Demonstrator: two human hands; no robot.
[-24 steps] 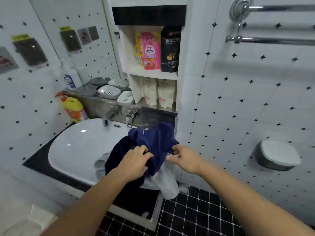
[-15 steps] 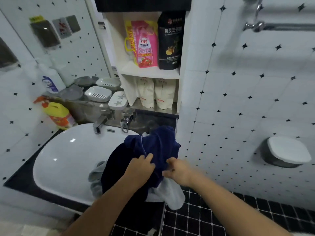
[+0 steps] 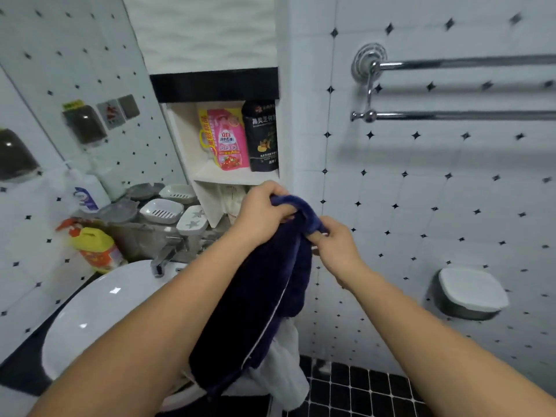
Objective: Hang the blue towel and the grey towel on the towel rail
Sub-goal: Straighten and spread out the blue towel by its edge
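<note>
The grey towel (image 3: 285, 371) drapes over the basin's (image 3: 105, 311) right edge. Above it, the left hand (image 3: 261, 210) and right hand (image 3: 334, 245) each clench the blue towel's (image 3: 261, 296) top fold. The towel rail (image 3: 466, 115) is mounted on the wall beyond, well apart.

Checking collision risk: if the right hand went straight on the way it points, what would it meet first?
Probably the left hand, just past the blue towel that the right hand pinches; depth unclear.

I read 立白 on the pink pouch (image 3: 229, 139) on the far shelf (image 3: 210, 176). The black pouch (image 3: 262, 136) right of it showed 黑灵芝何.
</note>
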